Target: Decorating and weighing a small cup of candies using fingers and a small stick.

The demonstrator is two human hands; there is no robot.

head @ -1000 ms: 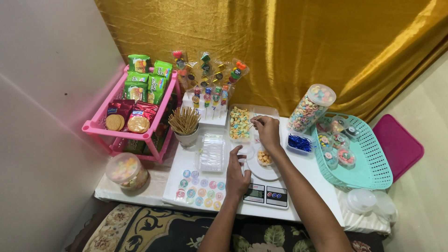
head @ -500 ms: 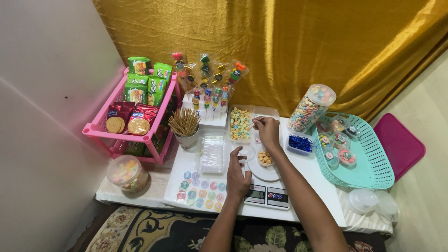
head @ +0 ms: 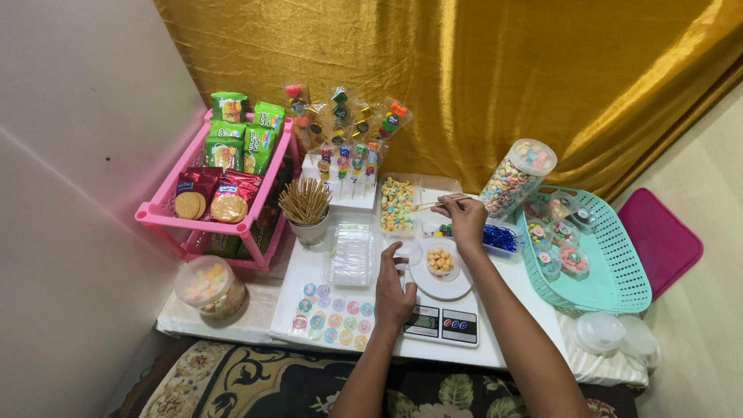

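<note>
1. Pinched between your right hand (head: 467,219) fingertips is a thin wooden skewer (head: 438,203), held level above the tray of coloured marshmallows (head: 398,204). Your left hand (head: 393,290) lies flat and open beside the scale, its fingers touching a small clear cup (head: 408,251); it grips nothing.
2. Note the teal basket (head: 619,267) on the right and the pink rack (head: 197,213) on the left; both stand well apart from your hands.
3. Locate the kitchen scale (head: 444,321) at the near edge; it carries a white plate (head: 441,280).
4. Observe the small pile of yellow sweets (head: 439,260) on that plate.
5. Treat the skewer as light, stiff and probably brittle. Hold it near the blunt end, firmly but without bending; the point is sharp.
6. Expect the marshmallows to be soft and easily crushed.
</note>
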